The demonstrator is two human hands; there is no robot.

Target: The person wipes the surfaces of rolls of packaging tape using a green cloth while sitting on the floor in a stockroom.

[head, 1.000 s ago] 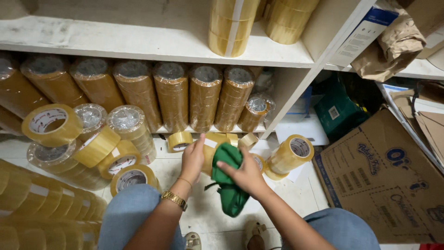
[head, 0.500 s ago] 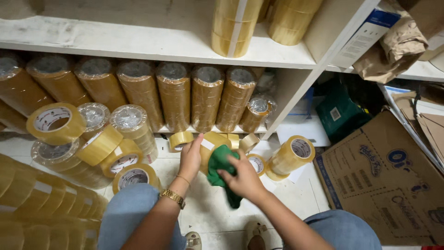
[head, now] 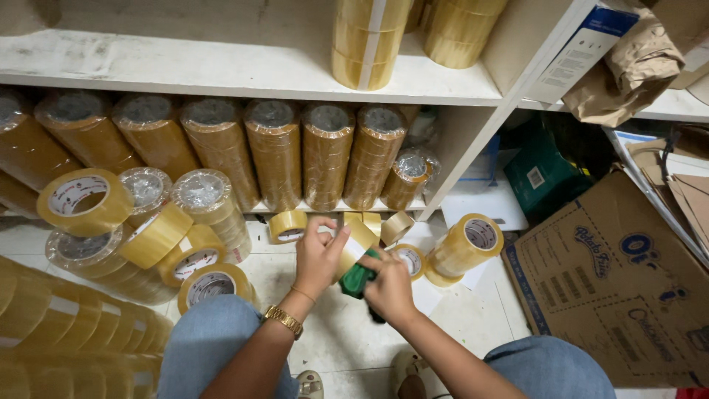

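Note:
My left hand point(head: 319, 256), with a gold watch on its wrist, grips a yellow-brown roll of packing tape point(head: 357, 241) low over the floor, just in front of the bottom shelf. My right hand point(head: 389, 287) presses a bunched green cloth point(head: 357, 279) against that roll's side. Most of the cloth is hidden under the fingers. Loose tape rolls point(head: 288, 224) lie on the floor right behind the hands, and a wrapped stack of rolls point(head: 465, 247) lies just to the right.
Wrapped tape stacks point(head: 275, 151) fill the lower white shelf point(head: 221, 70); more stand above. Piled rolls point(head: 148, 233) crowd the left floor. A printed cardboard box point(head: 617, 288) sits at right, a green bag point(head: 550, 174) behind it. My knees in jeans point(head: 210, 347) frame the bottom.
The cloth, spread wide a second ago, is now bunched small under my right hand. Both hands moved slightly up and right, closer to the shelf, still on the roll.

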